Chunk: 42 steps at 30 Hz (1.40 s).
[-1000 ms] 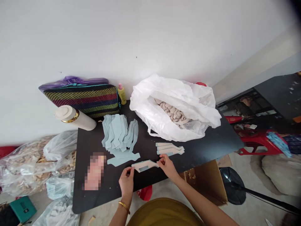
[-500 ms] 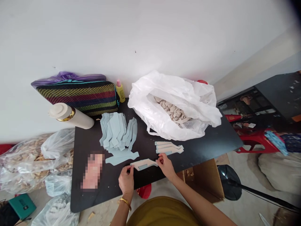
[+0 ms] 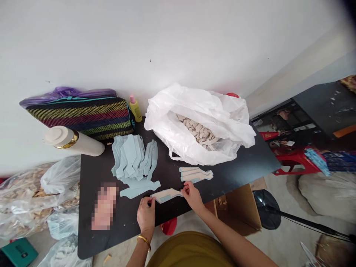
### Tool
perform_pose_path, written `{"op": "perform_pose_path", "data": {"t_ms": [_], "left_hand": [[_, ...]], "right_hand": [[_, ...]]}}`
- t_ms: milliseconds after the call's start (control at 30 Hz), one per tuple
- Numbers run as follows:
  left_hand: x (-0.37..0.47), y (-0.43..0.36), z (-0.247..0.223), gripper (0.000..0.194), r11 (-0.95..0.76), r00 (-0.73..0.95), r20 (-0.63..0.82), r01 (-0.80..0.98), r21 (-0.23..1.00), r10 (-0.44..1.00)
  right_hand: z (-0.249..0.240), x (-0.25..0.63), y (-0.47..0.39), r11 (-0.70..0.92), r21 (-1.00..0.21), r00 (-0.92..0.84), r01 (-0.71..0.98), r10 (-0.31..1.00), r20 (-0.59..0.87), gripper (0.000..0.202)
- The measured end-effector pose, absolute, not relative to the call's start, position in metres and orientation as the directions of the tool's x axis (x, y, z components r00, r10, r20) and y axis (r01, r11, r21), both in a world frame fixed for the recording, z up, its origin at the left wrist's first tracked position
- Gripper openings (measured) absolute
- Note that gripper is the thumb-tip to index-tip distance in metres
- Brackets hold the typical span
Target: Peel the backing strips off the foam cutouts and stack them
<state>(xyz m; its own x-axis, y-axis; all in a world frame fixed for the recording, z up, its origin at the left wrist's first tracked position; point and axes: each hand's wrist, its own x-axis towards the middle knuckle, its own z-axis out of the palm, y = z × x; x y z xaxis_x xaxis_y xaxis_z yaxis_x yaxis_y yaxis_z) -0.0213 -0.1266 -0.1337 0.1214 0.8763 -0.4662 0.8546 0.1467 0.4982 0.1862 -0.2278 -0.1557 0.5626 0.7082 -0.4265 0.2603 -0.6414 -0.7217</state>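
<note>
A beige and light-blue shaped piece lies near the front edge of the black table. My left hand pinches its left end, and my right hand pinches its right end. Just behind my right hand sits a small stack of similar beige and blue pieces. A large pile of light-blue pieces spreads over the table's left part, with one loose blue piece in front of it. Behind them, an open white plastic bag holds many beige pieces.
At the left back stand a cream bottle, a striped mesh bag and a yellow bottle. A blurred pink item lies at the front left. An open cardboard box and a red stool are to the right.
The whole view has shifted slightly, so the table and its contents appear further left. Both hands still pinch the ends of the same piece.
</note>
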Motion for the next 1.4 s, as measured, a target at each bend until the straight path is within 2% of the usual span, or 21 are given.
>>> {"op": "perform_pose_path", "data": {"t_ms": [333, 600, 800, 1000, 1100, 1167, 1233, 1333, 1400], "left_hand": [[-0.018, -0.119, -0.127, 0.019, 0.125, 0.143, -0.519, 0.886, 0.447, 0.843], [-0.016, -0.118, -0.125, 0.021, 0.115, 0.149, -0.536, 0.896, 0.428, 0.831], [-0.02, -0.114, -0.126, 0.025, 0.042, 0.188, -0.569, 0.929, 0.367, 0.801], [-0.02, -0.095, -0.116, 0.031, 0.013, 0.18, -0.69, 0.964, 0.264, 0.701], [-0.02, -0.087, -0.106, 0.033, -0.007, 0.176, -0.735, 0.974, 0.228, 0.655], [-0.021, -0.089, -0.102, 0.031, -0.053, 0.234, -0.686, 0.96, 0.275, 0.689], [-0.02, -0.094, -0.104, 0.027, -0.117, 0.355, -0.566, 0.903, 0.413, 0.744], [-0.012, -0.105, -0.116, 0.024, -0.201, 0.551, -0.413, 0.743, 0.638, 0.725], [-0.006, -0.11, -0.124, 0.025, -0.21, 0.603, -0.408, 0.7, 0.682, 0.686]], "right_hand": [[-0.158, 0.183, -0.23, -0.632, -0.735, 0.572, 0.247, 0.707, -0.416, 0.024], [-0.16, 0.182, -0.233, -0.628, -0.694, 0.562, 0.353, 0.735, -0.38, 0.021], [-0.151, 0.18, -0.23, -0.599, -0.583, 0.482, 0.548, 0.796, -0.366, 0.023], [-0.132, 0.192, -0.226, -0.641, -0.347, 0.508, 0.685, 0.761, -0.404, 0.02], [-0.118, 0.197, -0.222, -0.576, -0.37, 0.441, 0.729, 0.809, -0.39, 0.007], [-0.112, 0.191, -0.215, -0.474, -0.471, 0.341, 0.743, 0.875, -0.344, 0.006], [-0.111, 0.178, -0.203, -0.418, -0.543, 0.247, 0.729, 0.9, -0.36, 0.01], [-0.117, 0.157, -0.184, -0.429, -0.526, 0.172, 0.734, 0.867, -0.467, 0.014], [-0.121, 0.15, -0.177, -0.457, -0.478, 0.189, 0.751, 0.841, -0.507, 0.014]]}}
